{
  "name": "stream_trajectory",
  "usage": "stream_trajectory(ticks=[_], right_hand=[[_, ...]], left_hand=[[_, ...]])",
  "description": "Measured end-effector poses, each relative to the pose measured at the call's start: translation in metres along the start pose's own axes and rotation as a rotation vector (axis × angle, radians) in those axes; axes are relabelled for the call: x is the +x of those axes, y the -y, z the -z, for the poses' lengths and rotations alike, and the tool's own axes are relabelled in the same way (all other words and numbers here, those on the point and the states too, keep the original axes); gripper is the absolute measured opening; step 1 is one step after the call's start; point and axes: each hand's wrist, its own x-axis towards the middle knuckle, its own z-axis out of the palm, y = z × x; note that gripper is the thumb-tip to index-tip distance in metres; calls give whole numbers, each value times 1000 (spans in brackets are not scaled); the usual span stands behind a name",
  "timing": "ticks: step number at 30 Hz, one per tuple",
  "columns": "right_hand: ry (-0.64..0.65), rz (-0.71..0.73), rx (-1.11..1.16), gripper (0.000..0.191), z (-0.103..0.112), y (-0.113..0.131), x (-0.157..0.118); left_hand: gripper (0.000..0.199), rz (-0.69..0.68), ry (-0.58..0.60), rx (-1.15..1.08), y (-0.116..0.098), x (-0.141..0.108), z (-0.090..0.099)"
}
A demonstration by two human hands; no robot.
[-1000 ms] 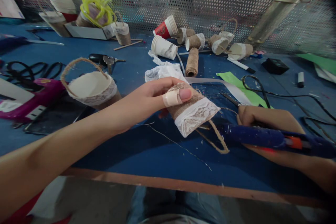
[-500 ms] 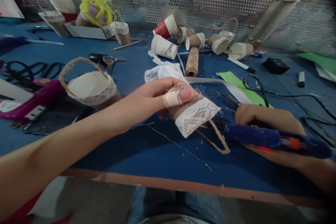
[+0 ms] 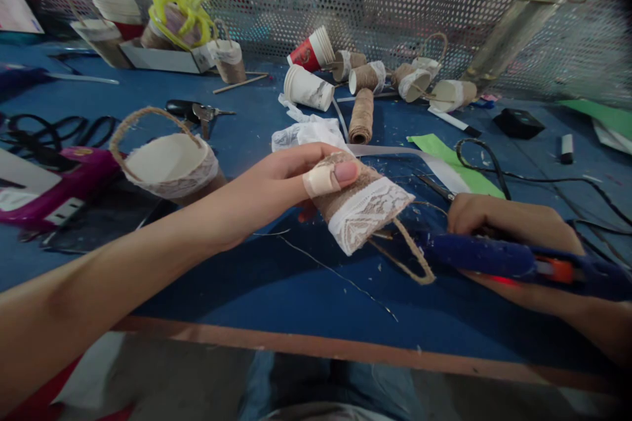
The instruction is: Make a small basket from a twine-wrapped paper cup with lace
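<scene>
My left hand point(image 3: 296, 184) is closed around a small paper-cup basket point(image 3: 372, 210) wrapped in brown twine, with a white lace band near its rim. The basket is tipped on its side, mouth to the right, and its twine handle point(image 3: 417, 263) sticks out past the rim. Tape wraps the left thumb. My right hand point(image 3: 508, 223) grips a blue glue gun point(image 3: 484, 255), a red glow under its body. The gun's dark tip points left at the basket's mouth; whether it touches, I cannot tell. Another twine-handled basket point(image 3: 172, 161) stands upright beyond my left forearm.
White lace point(image 3: 316, 131) and a twine roll point(image 3: 362, 117) lie behind the basket. Several cups and wrapped baskets sit along the perforated metal screen point(image 3: 276, 6). A purple device point(image 3: 74, 184), keys point(image 3: 207, 115), green paper point(image 3: 454, 164) and a black cable point(image 3: 543, 177) surround the work area.
The glue gun and my right hand have shifted slightly to the right, away from the basket's mouth. The held basket has turned very slightly in my left hand.
</scene>
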Motion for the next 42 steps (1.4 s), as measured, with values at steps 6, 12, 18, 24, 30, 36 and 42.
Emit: stream_trajectory(ticks=[6, 12, 18, 24, 30, 36, 42], right_hand=[[-8, -12, -10, 15, -2, 2, -1], [-12, -27, -39, 16, -3, 2, -2], [-35, 4, -44, 14, -3, 1, -4], [-15, 43, -49, 13, -5, 6, -2], [13, 0, -45, 17, -7, 12, -1], [41, 100, -25, 15, -6, 2, 3], [50, 236, -20, 19, -6, -12, 7]], left_hand=[[44, 12, -13, -6, -4, -1, -4], [47, 8, -15, 4, -3, -1, -3], [43, -12, -3, 47, 0, 0, -1], [41, -20, -27, 64, 1, 0, -3], [37, -25, -5, 56, 3, 1, -1], [39, -5, 2, 46, 3, 1, -2], [48, 46, 45, 34, 4, 0, -1]])
